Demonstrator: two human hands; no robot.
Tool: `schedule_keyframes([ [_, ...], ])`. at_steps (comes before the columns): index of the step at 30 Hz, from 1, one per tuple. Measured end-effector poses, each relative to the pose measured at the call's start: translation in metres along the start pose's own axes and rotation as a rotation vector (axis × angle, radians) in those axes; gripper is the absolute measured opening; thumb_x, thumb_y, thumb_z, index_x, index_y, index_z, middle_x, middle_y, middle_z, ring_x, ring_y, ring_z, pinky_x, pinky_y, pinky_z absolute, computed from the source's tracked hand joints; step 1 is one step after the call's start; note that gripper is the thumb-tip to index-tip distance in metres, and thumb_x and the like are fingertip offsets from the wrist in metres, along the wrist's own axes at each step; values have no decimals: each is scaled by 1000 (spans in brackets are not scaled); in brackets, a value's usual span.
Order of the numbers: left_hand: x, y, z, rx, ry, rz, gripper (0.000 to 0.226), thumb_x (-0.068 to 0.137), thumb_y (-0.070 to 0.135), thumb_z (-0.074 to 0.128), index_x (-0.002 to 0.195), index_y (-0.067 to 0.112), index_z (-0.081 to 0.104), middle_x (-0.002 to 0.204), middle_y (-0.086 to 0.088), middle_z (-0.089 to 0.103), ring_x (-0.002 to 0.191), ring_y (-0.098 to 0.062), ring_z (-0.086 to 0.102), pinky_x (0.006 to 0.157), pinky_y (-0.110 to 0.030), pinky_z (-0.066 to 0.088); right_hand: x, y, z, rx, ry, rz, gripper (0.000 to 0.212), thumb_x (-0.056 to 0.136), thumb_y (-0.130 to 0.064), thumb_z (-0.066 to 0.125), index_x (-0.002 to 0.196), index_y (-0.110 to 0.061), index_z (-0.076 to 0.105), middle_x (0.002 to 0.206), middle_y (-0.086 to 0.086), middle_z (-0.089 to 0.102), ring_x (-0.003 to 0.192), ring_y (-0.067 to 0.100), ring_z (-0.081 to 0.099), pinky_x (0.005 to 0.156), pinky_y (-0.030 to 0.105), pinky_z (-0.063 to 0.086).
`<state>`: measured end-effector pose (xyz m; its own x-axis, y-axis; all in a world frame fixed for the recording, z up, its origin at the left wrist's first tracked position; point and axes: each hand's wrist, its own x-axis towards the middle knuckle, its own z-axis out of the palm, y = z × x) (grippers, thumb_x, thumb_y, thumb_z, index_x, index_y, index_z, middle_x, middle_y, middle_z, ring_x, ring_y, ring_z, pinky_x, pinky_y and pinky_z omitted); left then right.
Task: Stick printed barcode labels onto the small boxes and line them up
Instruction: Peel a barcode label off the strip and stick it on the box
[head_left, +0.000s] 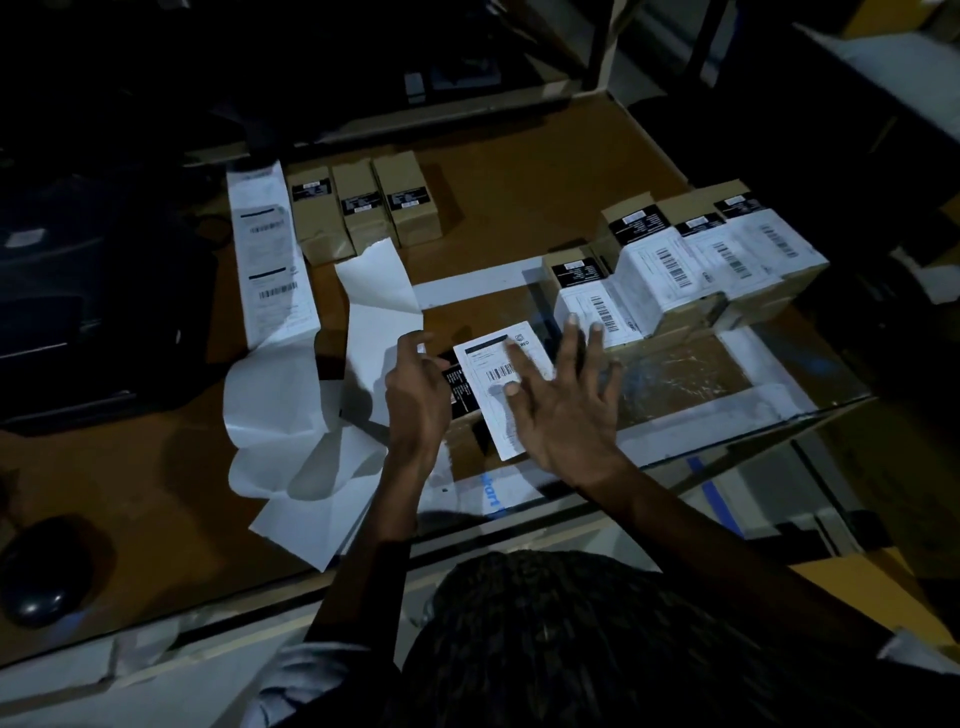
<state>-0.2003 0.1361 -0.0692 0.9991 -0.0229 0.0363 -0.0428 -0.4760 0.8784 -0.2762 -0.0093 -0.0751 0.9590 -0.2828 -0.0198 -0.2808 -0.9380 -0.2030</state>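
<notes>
Two hands meet over a small box (467, 415) at frame centre: the right hand (566, 410) presses a barcode label (498, 384) flat with spread fingers, the left hand (415, 384) grips the box's side. Labelled boxes (691, 265) line up at right of the surface (519, 171); three unlabelled boxes (363, 208) sit at upper left.

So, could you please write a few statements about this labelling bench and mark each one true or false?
1. Three brown cardboard boxes without white labels stand at the back. True.
2. The right hand presses flat on the white barcode label. True.
3. The labelled boxes sit on the left. False: they line up on the right.
4. The left hand holds the dark computer mouse. False: it steadies the box being labelled.
</notes>
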Motion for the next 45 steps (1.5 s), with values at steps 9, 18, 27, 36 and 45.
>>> schedule_keyframes([
  [9,2,3,3,371,105,129,29,96,18,64,123,11,61,113,-11,71,95,-27,70,82,-35,56,7,8,-9,164,109,25,58,105,-48,35,158,-33,19,168,16,-4,152,40,-9,117,63,7],
  [18,17,2,13,279,-37,270,17,91,29,70,102,19,78,114,0,73,100,-17,65,87,-18,42,58,12,-25,437,182,-219,31,85,-1,71,110,-18,78,102,8,74,103,26,60,87,36,53],
  [27,28,-5,17,287,-73,259,18,90,36,70,96,23,81,114,3,73,99,-17,66,94,-36,54,80,5,-14,390,159,-332,19,82,-13,81,96,-26,82,97,-5,78,97,21,62,86,39,52],
  [36,28,-4,15,332,-106,237,20,90,37,70,93,20,81,121,-2,71,107,-25,64,99,-43,49,82,6,-16,211,73,-265,22,89,-22,73,101,-40,78,108,-9,74,110,20,53,98,43,42],
  [45,24,-16,-2,361,-111,219,25,92,41,67,94,20,81,122,0,70,111,-24,60,95,-53,49,79,4,-24,78,95,-135,14,95,-40,65,102,-37,78,101,-2,74,109,21,53,94,39,30],
])
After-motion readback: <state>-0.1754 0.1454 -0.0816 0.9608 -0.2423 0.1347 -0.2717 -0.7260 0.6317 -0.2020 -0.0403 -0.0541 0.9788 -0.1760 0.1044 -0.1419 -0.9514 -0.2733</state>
